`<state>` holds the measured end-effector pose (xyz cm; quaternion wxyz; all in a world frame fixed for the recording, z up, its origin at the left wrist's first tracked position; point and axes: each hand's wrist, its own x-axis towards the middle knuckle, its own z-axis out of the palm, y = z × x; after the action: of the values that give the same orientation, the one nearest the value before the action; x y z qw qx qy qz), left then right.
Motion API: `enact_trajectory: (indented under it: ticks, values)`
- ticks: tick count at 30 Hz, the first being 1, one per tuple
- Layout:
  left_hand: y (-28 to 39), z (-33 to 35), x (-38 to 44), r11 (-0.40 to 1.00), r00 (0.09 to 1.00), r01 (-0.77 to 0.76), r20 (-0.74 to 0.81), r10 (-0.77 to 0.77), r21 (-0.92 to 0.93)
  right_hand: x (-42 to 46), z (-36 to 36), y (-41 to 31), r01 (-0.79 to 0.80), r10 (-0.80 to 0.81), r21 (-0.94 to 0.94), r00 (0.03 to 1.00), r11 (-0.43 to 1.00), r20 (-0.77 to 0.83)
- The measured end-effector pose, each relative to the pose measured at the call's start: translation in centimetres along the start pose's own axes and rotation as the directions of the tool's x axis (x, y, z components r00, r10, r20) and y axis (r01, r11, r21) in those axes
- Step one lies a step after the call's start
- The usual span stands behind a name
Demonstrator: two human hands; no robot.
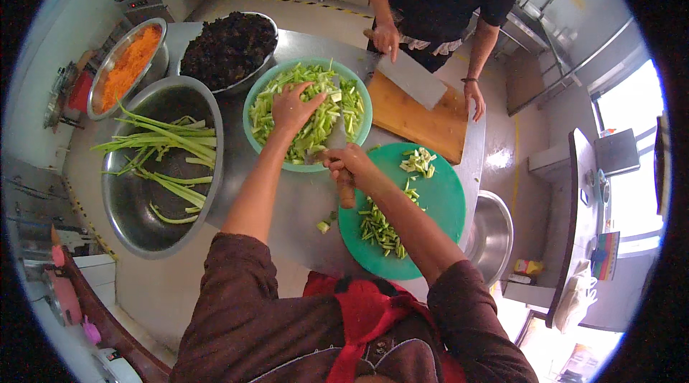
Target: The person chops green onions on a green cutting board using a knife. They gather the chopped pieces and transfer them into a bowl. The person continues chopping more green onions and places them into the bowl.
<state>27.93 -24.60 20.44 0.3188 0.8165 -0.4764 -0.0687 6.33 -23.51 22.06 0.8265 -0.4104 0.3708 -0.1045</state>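
Note:
My left hand rests with spread fingers on chopped green stalks heaped in a light green bowl. My right hand grips the wooden handle of a cleaver, whose blade lies over the same bowl, partly among the stalks. Just right of that, a round green cutting board bears two small heaps of cut stalks. At the left, a large metal basin holds long uncut stalks. Whether my left fingers hold any pieces cannot be told.
Across the metal table, a person in black holds another cleaver over a wooden board. Shredded orange food and dark food fill bowls at the back left. A steel bowl stands beyond the right edge.

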Motion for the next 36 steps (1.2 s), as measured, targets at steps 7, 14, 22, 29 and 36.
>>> enact_trajectory:
  ticks: [7, 14, 22, 29, 36]
  values:
    - [-2.0, 1.3, -0.5, 0.999, 0.990, -0.042, -0.134, 0.045, 0.031, 2.3, 1.3, -0.6, -0.020, 0.022, 0.020, 0.997, 1.000, -0.071]
    - [1.9, 2.6, -2.7, 0.950, 0.958, -0.229, -0.125, 0.259, 0.213, 3.5, 0.0, -0.3, 0.005, -0.004, 0.016, 0.998, 1.000, -0.067]
    - [-0.5, 3.2, -1.7, 0.921, 0.955, -0.221, -0.123, 0.271, 0.322, 1.1, -3.3, 0.2, 0.337, -0.310, -0.289, 0.941, 0.896, 0.135]
    - [-0.9, 3.7, -1.4, 0.898, 0.966, -0.193, -0.086, 0.246, 0.396, -3.4, -2.0, -1.8, -0.030, 0.039, 0.063, 0.988, 0.998, -0.148]
    - [-0.4, 3.9, -0.5, 0.867, 0.981, -0.194, 0.102, 0.166, 0.458, -9.5, -4.0, -1.8, 0.007, -0.023, -0.071, 0.975, 0.997, -0.222]
